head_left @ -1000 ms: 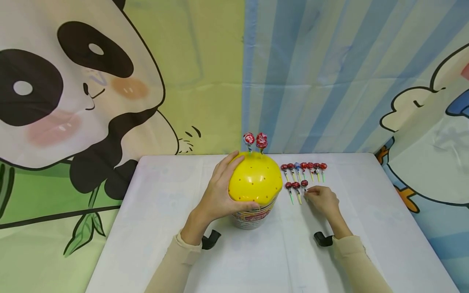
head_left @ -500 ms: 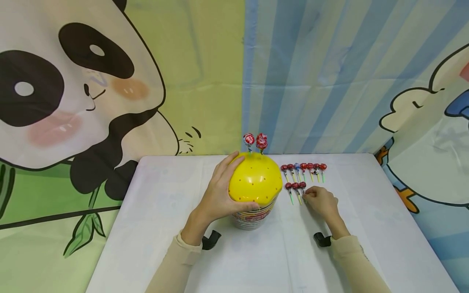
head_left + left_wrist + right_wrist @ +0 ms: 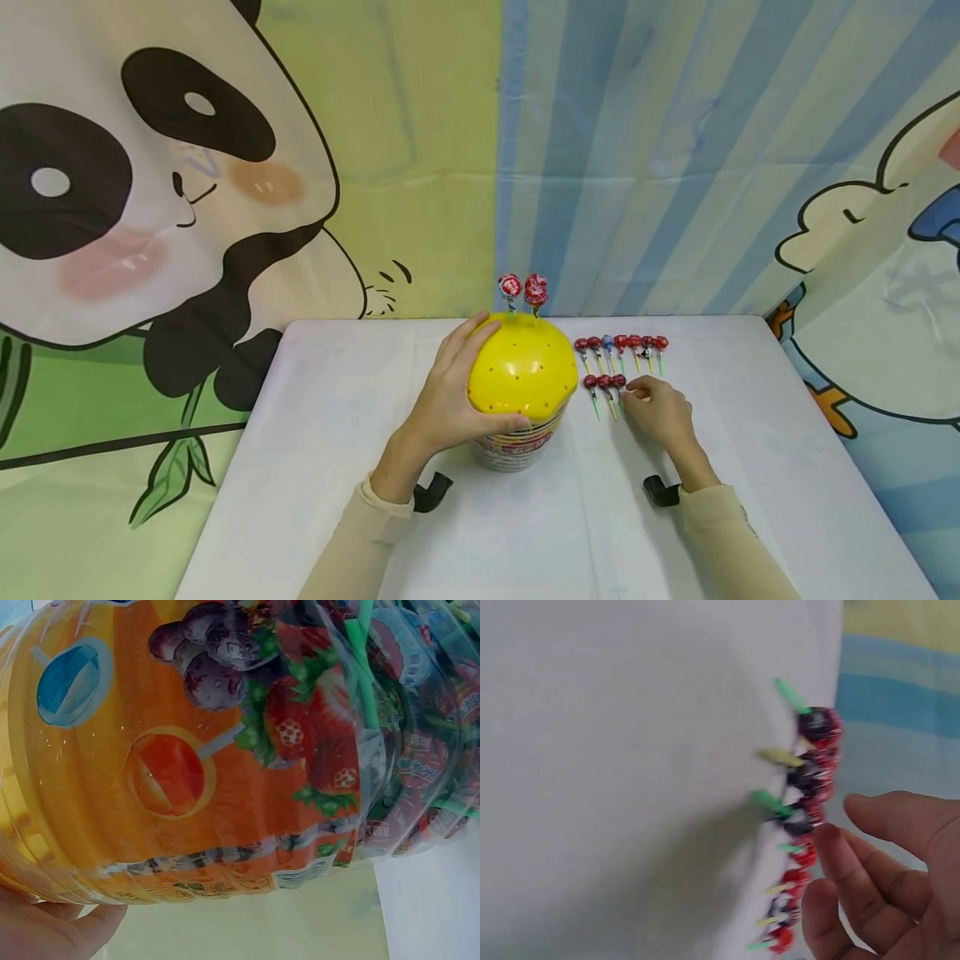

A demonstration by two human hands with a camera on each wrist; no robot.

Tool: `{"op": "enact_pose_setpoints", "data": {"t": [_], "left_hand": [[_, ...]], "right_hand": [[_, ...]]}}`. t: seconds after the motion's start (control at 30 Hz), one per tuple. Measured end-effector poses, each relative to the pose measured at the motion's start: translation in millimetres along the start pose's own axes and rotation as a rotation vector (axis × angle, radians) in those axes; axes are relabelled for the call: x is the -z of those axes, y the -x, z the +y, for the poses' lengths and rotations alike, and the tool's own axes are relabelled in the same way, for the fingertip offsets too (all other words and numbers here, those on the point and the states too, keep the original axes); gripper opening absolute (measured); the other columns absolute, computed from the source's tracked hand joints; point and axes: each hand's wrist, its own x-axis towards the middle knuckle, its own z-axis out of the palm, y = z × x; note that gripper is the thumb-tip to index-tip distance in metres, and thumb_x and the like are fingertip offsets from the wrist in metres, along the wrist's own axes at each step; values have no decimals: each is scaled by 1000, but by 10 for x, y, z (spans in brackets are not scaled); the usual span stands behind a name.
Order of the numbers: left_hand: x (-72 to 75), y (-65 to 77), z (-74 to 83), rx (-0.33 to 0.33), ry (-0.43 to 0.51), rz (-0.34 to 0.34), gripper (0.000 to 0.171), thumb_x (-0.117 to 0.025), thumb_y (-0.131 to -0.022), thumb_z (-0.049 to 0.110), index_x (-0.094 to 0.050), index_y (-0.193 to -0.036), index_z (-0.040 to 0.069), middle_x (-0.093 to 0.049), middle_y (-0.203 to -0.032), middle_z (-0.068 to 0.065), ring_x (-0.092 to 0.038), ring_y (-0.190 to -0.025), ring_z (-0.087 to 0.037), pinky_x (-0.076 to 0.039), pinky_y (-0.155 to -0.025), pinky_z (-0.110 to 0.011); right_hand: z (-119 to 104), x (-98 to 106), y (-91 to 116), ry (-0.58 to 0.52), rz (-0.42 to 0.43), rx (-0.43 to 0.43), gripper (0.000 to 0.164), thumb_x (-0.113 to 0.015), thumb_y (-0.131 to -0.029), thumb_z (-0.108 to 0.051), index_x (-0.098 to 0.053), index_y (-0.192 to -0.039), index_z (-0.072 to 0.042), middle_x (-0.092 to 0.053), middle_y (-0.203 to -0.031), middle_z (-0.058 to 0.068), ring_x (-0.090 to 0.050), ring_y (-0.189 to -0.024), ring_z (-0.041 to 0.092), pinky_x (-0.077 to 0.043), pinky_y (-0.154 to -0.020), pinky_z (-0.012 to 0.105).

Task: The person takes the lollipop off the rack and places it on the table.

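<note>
My left hand [image 3: 442,400] holds a clear plastic jar [image 3: 513,450] by its domed yellow lid [image 3: 522,367], thumb in front and fingers round the left side. The left wrist view shows the jar's orange fruit label [image 3: 195,765], with wrapped lollipops [image 3: 420,750] inside. Two lollipops [image 3: 536,290] stand upright in the lid, which is dotted with small holes. Right of the jar, my right hand [image 3: 660,412] is beside the rightmost lollipop [image 3: 618,382] of the near row. In the right wrist view, thumb and fingertips are apart, just off that lollipop [image 3: 799,817].
A farther row of several lollipops [image 3: 634,341], one wrapped in blue, lies behind the near row on the white table [image 3: 555,533]. A curtain with a panda print [image 3: 187,125] hangs behind the table. Black wrist mounts [image 3: 432,492] stick out by both cuffs.
The third lollipop of the near row has shifted left, close against its neighbour, and its stick now lies down. My right hand has drawn slightly off it. The left hand stays on the lid.
</note>
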Motion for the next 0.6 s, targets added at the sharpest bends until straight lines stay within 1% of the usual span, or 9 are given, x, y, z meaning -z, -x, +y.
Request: {"op": "enact_pose_setpoints", "data": {"t": [0.07, 0.13, 0.17, 0.27, 0.3, 0.4, 0.47, 0.5, 0.6], "left_hand": [[0, -1, 0, 1, -2, 0, 110, -91, -63, 52, -35, -155, 26, -24, -161, 6, -29, -142, -22, -49, -97, -51], [3, 0, 0, 1, -5, 0, 110, -91, -63, 52, -35, -155, 26, -24, -161, 6, -30, -142, -22, -49, -96, -51], [5, 1, 0, 2, -7, 1, 110, -91, -63, 53, -36, -155, 26, -24, -161, 6, -30, -141, -22, -49, -96, -50], [10, 2, 0, 4, -11, 4, 110, -91, -63, 53, -36, -155, 26, -24, -161, 6, -30, -141, -22, -49, -96, -51], [10, 1, 1, 3, -11, 5, 110, -91, -63, 53, -36, -155, 26, -25, -161, 4, -30, -141, -22, -49, -96, -51], [10, -1, 0, 0, -9, 3, 111, -91, -63, 52, -35, -155, 26, -25, -161, 1, -29, -141, -22, -49, -97, -51], [9, -3, 0, -2, -5, 0, 111, -91, -63, 52, -35, -155, 26, -26, -161, 0, -29, -142, -22, -48, -98, -51], [9, -2, -1, -4, -3, -2, 111, -91, -63, 53, -35, -155, 26, -26, -161, -1, -29, -142, -22, -48, -98, -51], [10, 2, -2, -6, 3, -8, 109, -86, -66, 60, -34, -156, 26, -25, -161, 1, -29, -142, -22, -49, -97, -51]], "right_hand": [[-88, 40, -13, -36, 41, 43, 26, -66, -96, -22, -71, -113, -2, -72, -95, 12, -65, -84, 32, -47, -73, 49], [-228, 96, -30, -92, 85, 105, 25, -67, -97, -22, -71, -113, -3, -73, -97, 12, -65, -86, 31, -50, -68, 44], [-327, 134, -35, -131, 100, 135, 25, -68, -97, -23, -72, -114, -4, -73, -97, 12, -65, -87, 30, -51, -68, 42], [-695, 280, -28, -273, 132, 225, 25, -68, -98, -26, -73, -114, -8, -73, -102, 8, -64, -92, 25, -51, -75, 39], [-825, 332, -21, -326, 139, 256, 24, -68, -97, -26, -73, -114, -9, -72, -103, 7, -64, -90, 23, -51, -74, 37], [-1201, 485, 12, -486, 126, 350, 20, -69, -97, -22, -74, -113, -11, -71, -105, 4, -61, -88, 20, -50, -74, 31], [-1416, 563, 35, -577, 96, 406, 18, -69, -97, -17, -75, -113, -11, -70, -105, 5, -61, -87, 21, -51, -71, 28], [-1508, 591, 40, -608, 73, 431, 18, -69, -97, -15, -75, -113, -11, -70, -106, 5, -60, -88, 21, -52, -70, 28], [-1722, 632, 34, -653, 2, 490, 18, -67, -97, -12, -74, -114, -9, -70, -108, 4, -61, -94, 21, -52, -80, 33]]}}
